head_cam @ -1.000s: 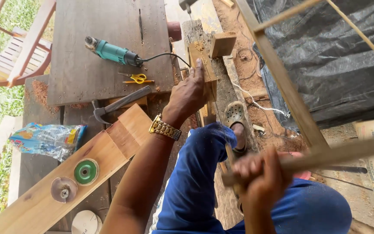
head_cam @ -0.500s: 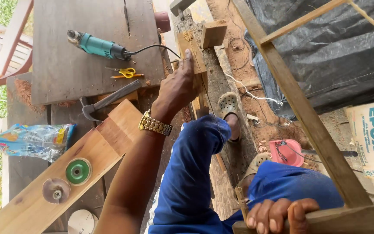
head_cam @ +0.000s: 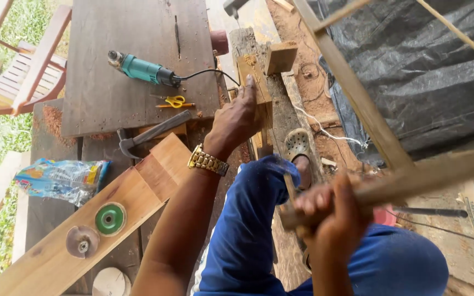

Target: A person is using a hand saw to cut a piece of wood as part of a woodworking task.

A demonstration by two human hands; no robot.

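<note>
The left hand (head_cam: 237,123) is pressed flat, fingers spread and open, on a short wooden block (head_cam: 256,90) that stands on a rough beam (head_cam: 281,118); a gold watch (head_cam: 208,160) is worn on that wrist. The right hand (head_cam: 330,214) is closed in a fist around a wooden handle (head_cam: 401,178), which is blurred and held level across the lower right; its far end cannot be told. A second small block (head_cam: 281,56) is seen just beside the first, on the same beam. On the dark desk (head_cam: 133,60) to the left, a teal power tool (head_cam: 141,68) with a black cord is laid, and yellow scissors (head_cam: 175,102) are placed near it. A hammer (head_cam: 149,131) is rested at the desk edge, its head touching a long pale plank (head_cam: 83,225) that runs diagonally. On that plank a green disc (head_cam: 109,218) and a grey disc (head_cam: 82,242) are set side by side. A plastic packet (head_cam: 61,180) is laid left of the plank. Blue trousers (head_cam: 248,235) and a sandal (head_cam: 298,147) on the beam are visible below the hands. A black tarp (head_cam: 423,71) is hung behind a slanted wooden frame (head_cam: 352,87).
</note>
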